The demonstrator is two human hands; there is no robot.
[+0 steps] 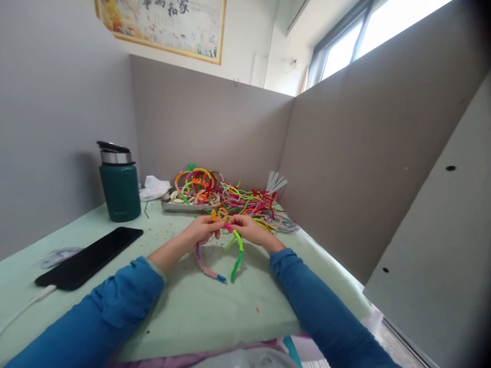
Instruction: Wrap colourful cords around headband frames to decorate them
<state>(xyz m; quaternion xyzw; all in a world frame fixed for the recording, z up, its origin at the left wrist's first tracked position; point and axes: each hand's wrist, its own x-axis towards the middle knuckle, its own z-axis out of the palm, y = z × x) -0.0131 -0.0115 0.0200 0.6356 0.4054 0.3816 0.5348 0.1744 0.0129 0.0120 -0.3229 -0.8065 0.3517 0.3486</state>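
Note:
Both hands meet over the middle of the table at the top of a headband [239,251] wrapped in coloured pipe cleaners. Its band runs through purple, pink and blue on one side and green on the other, with the ends pointing toward me. My left hand [202,230] pinches the band's top beside an orange pipe-cleaner loop [222,214] that stands up from it. At the pink part, the fingers of my right hand [247,228] are closed on the band. A yellow-green strand hangs within the arch; where it attaches is hidden.
Behind my hands lie a metal tray [187,207] with finished-looking headbands and a heap of loose pipe cleaners [253,199]. Clear sticks [275,182] lean at the back. To the left are a green bottle [120,191], white tissue [154,188] and a black phone [92,258] on a cable. Grey partitions enclose the table.

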